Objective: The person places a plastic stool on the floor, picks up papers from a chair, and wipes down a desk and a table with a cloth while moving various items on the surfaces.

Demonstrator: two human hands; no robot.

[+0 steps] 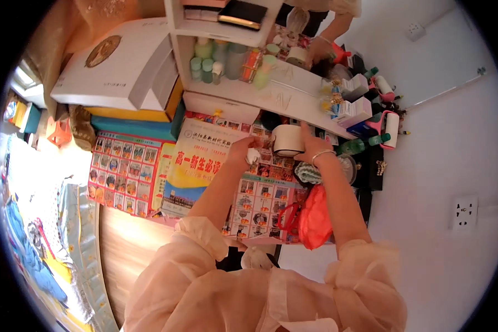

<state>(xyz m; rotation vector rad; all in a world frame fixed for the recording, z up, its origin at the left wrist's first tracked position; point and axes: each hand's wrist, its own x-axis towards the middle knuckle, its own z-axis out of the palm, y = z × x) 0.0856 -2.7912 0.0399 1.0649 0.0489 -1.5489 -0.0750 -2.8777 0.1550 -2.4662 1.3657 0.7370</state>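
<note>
My right hand point(314, 146) grips a cream-coloured round container point(288, 140) by its right side, on the far part of the desk. It has a dark band near its lower edge. Left of it, my left hand point(242, 152) is closed around a small crumpled white tissue point(253, 156), just short of the container. Under my left forearm lies a large printed booklet point(199, 160) in yellow, white and blue. A dark round object point(270, 120) sits just behind the container, partly covered.
A red plastic bag point(316, 218) and a striped cloth item point(308, 170) lie by my right forearm. Bottles stand on the shelf point(282, 91). Small boxes point(354, 112) and green bottles point(353, 146) crowd the right. A large white box point(113, 69) rests at the left; a mirror stands behind.
</note>
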